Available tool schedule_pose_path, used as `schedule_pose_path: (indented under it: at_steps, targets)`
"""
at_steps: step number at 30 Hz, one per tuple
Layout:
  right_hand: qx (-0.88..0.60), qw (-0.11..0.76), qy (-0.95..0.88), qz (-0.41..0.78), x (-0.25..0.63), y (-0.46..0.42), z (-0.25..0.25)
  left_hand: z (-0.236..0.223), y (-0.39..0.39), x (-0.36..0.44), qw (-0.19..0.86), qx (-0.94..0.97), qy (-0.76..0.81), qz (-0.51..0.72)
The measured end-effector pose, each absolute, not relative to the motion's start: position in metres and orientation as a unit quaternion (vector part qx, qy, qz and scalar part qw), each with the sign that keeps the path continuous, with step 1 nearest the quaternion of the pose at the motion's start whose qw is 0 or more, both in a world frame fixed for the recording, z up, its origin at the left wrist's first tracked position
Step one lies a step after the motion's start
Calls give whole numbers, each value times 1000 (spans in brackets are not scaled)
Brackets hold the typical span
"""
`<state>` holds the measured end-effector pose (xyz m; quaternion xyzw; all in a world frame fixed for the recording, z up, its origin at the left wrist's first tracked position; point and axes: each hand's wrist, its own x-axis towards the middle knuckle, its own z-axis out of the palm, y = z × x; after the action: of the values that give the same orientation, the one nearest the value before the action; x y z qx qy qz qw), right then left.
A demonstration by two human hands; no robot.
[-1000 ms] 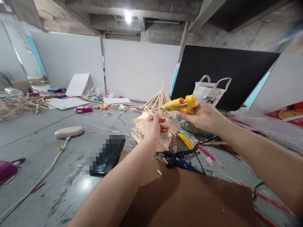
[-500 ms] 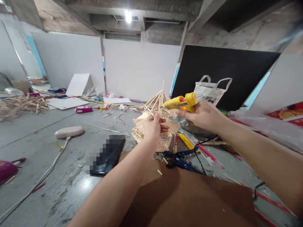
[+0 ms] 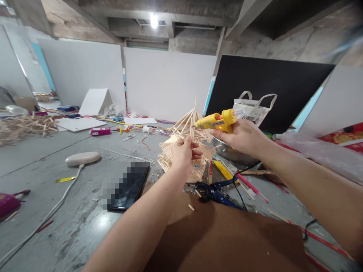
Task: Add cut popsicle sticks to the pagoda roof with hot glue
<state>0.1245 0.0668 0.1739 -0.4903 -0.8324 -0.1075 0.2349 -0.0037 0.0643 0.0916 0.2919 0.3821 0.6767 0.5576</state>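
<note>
My right hand is wrapped round a yellow hot glue gun, its nozzle pointing left at the upright sticks of a wooden stick model. The nozzle tip is at or very near those sticks; contact is hard to tell. My left hand pinches a thin wooden stick low down at the front of the model's peaked roof frame. Behind that hand, part of the layered stick body is hidden. Navy pliers and a yellow-handled cutter lie close to the model's right.
A black phone and a white power strip lie to the left. Loose sticks are heaped at far left. A metal bowl sits behind my right hand. A brown board covers the front. Boards stand behind.
The glue gun and my right hand have shifted very slightly left. The yellow tag on the white cable now lies flatter and further left. My left hand keeps its place.
</note>
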Motion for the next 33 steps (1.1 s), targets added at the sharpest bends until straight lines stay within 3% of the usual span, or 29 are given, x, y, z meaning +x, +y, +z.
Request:
schedule_pose_path:
  at_steps: [33]
  targets:
    - [-502,294,-806,-105,119,76,181,91,65,-4,548,295,385,681]
